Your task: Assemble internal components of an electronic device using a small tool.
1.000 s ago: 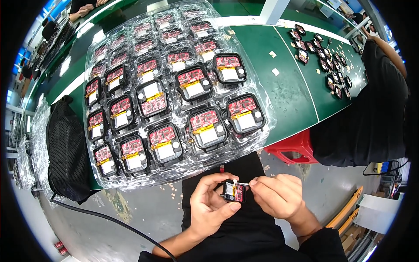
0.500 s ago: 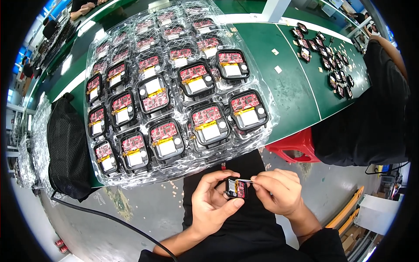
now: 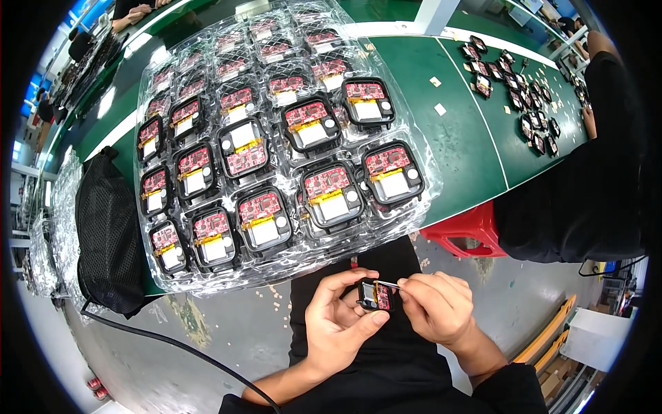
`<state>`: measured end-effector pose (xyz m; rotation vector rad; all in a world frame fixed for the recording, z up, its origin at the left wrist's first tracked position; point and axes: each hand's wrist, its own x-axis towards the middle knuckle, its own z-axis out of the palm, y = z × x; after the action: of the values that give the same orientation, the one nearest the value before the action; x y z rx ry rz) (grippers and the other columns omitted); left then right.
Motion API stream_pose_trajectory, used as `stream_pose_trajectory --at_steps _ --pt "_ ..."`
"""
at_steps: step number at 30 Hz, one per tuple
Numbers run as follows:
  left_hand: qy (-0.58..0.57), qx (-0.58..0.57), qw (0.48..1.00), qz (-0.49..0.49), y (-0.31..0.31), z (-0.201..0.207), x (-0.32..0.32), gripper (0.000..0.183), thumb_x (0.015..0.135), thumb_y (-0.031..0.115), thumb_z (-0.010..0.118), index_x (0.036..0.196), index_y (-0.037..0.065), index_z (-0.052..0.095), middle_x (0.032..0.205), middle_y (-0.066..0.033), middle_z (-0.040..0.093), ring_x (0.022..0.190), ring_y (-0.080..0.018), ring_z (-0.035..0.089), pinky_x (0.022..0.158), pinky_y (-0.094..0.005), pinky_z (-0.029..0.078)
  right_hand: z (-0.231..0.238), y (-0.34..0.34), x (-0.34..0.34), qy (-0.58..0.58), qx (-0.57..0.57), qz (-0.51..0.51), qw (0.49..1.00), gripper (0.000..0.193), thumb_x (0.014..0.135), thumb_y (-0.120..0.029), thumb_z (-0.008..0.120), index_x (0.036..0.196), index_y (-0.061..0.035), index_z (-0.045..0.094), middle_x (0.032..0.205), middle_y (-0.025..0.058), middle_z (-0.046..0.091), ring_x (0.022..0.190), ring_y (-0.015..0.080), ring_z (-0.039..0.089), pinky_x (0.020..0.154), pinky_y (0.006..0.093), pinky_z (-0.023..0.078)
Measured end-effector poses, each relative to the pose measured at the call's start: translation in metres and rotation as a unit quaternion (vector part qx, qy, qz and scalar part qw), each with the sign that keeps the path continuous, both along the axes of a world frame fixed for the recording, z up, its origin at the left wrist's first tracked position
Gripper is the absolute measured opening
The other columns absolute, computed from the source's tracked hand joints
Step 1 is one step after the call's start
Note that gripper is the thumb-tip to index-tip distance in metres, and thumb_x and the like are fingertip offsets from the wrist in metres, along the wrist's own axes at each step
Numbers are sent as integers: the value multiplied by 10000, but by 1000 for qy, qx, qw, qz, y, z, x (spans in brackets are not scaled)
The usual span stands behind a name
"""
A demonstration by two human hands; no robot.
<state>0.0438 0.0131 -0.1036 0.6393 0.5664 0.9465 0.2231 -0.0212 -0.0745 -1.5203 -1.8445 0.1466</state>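
My left hand point(image 3: 338, 321) grips a small black square watch case point(image 3: 374, 295) between thumb and fingers, above my lap. Inside the case show a red circuit board, a yellow strip and a greyish rectangular part. My right hand point(image 3: 441, 303) pinches a thin metal tool point(image 3: 389, 283), its tip at the upper edge of the case; whether it is a pair of tweezers I cannot tell. In front of my hands, a clear plastic tray point(image 3: 424, 162) carries rows of similar open cases with red boards, white rectangles and yellow strips.
Left of the tray lies a black mesh bag point(image 3: 110, 234), with a black cable point(image 3: 179, 343) nearby. Another person in dark sleeves point(image 3: 576, 186) sits at the right by a red stool point(image 3: 465, 231). More cases point(image 3: 527, 96) lie on the green table point(image 3: 469, 155).
My hands and the case stay almost in place, with only a slight shift. At the right, the other person's arm has moved, and a hand now shows near the loose cases.
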Motion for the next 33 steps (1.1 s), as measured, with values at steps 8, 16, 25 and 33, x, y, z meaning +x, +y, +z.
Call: stream_pose_trajectory --at_steps 8,16,25,33 --pt "12 33 999 11 3 1 -2 576 820 -120 754 1320 -36 481 1384 -204 473 1222 -251 579 984 -349 547 2 1 -1 0 2 11 1000 187 760 25 760 931 2 690 816 103 679 539 214 604 495 302 465" --pt "13 46 999 2 4 4 -3 577 821 -106 764 1326 -28 498 1400 -198 452 1233 -258 571 953 -331 547 -1 2 4 21 10 25 999 259 721 30 769 969 3 697 827 89 687 567 195 609 500 294 482" --pt "11 47 999 15 3 5 -1 580 814 -120 759 1330 -54 502 1408 -197 443 1255 -286 565 1000 -366 553 0 0 -3 29 6 10 1000 185 769 32 749 941 6 688 802 105 677 545 219 615 497 302 479" --pt "44 117 991 56 0 6 0 579 765 -110 800 1281 -52 544 1352 -225 498 1206 -297 599 995 -416 553 14 5 8 4 -32 46 998 242 746 38 747 977 0 686 875 108 678 637 223 643 534 309 510"
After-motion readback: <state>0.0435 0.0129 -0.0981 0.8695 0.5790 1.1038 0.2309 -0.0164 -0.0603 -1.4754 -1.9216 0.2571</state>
